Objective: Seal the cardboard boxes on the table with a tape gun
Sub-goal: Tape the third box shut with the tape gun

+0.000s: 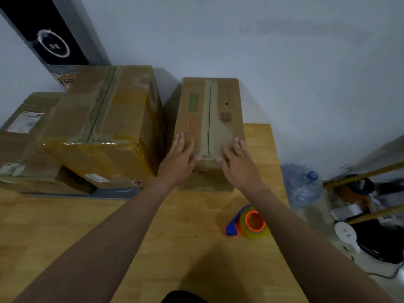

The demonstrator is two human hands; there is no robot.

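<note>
A narrow cardboard box (229, 97) with green and red print stands on the wooden table (65, 226) against the wall. A strip of tape runs along its centre seam. My left hand (180, 159) lies flat on the near left of its top, and my right hand (237, 161) lies flat on the near right, fingers straight, both thumbs by the seam. The tape gun (248, 223), blue and orange with a yellowish roll, lies on the table under my right forearm, held by neither hand.
A larger box (105, 119) wrapped in yellowish tape sits to the left, with another box (24, 136) further left. A black speaker (50, 36) leans in the back corner. Right of the table, a water jug (303, 189), bamboo poles and clutter fill the floor.
</note>
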